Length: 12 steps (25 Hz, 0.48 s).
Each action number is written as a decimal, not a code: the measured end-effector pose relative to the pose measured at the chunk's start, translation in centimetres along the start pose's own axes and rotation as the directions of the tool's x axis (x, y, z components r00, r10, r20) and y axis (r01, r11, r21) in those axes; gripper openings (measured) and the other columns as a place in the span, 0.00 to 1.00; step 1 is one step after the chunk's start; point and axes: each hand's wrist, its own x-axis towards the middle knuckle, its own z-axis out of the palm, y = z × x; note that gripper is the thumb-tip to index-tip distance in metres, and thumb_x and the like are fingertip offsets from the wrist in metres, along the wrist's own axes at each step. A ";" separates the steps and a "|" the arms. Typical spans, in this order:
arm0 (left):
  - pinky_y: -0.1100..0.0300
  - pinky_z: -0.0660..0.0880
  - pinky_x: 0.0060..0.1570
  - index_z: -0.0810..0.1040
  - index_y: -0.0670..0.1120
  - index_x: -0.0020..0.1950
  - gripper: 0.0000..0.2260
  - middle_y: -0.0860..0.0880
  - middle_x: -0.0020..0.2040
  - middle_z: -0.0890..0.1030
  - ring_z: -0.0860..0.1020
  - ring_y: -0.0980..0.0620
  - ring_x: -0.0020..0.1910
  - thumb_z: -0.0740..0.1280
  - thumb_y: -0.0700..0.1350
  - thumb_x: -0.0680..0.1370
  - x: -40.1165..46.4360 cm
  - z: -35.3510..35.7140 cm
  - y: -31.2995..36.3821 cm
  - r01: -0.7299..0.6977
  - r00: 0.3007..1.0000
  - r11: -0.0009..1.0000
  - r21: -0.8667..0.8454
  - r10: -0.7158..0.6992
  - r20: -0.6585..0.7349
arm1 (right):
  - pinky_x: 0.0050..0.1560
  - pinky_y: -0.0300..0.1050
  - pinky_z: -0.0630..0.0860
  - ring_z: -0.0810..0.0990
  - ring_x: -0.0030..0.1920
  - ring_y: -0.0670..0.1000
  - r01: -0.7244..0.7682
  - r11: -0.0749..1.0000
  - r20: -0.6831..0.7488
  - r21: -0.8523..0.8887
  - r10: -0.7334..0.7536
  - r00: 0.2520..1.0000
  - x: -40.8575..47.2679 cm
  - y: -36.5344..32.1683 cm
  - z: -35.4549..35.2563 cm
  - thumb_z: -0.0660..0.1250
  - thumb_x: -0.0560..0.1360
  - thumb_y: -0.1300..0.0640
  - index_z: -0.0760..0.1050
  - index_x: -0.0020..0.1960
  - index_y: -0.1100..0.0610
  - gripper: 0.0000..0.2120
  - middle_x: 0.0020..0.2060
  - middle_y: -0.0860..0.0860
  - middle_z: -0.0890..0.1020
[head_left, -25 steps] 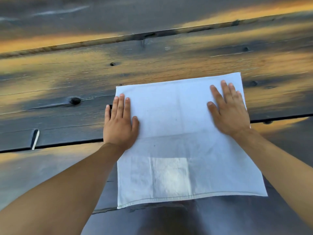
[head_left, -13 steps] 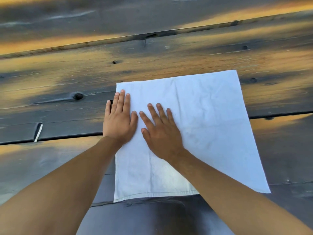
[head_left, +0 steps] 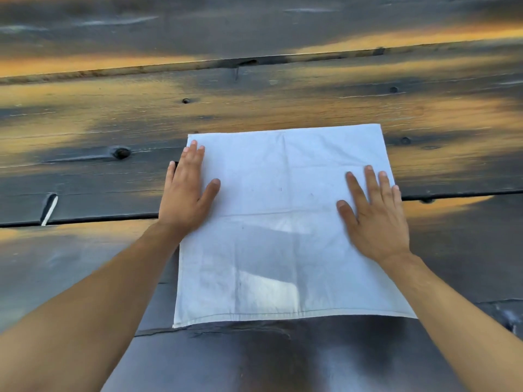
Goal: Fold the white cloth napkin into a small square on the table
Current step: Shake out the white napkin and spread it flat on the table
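Left hand [head_left: 185, 193]: fingers straight, palm flat on the left edge of the white cloth napkin [head_left: 283, 227], toward its far corner, gripping nothing. Right hand [head_left: 373, 213]: fingers spread, flat on the napkin's right edge, likewise gripping nothing. Napkin: spread flat between both hands on the dark plank table [head_left: 85, 137], crease lines showing.

No legible text, label, brand, number or sign on the napkin [head_left: 283, 222] or plank table [head_left: 254, 103].
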 end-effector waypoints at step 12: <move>0.44 0.47 0.80 0.47 0.42 0.83 0.31 0.44 0.83 0.44 0.41 0.48 0.82 0.43 0.59 0.84 -13.6 0.5 0.4 -0.054 0.983 0.928 0.369 -0.016 0.184 | 0.77 0.65 0.50 0.48 0.81 0.59 0.419 0.904 -0.035 0.086 -0.418 0.908 -6.3 -20.2 2.9 0.50 0.83 0.43 0.58 0.80 0.49 0.27 0.81 0.54 0.54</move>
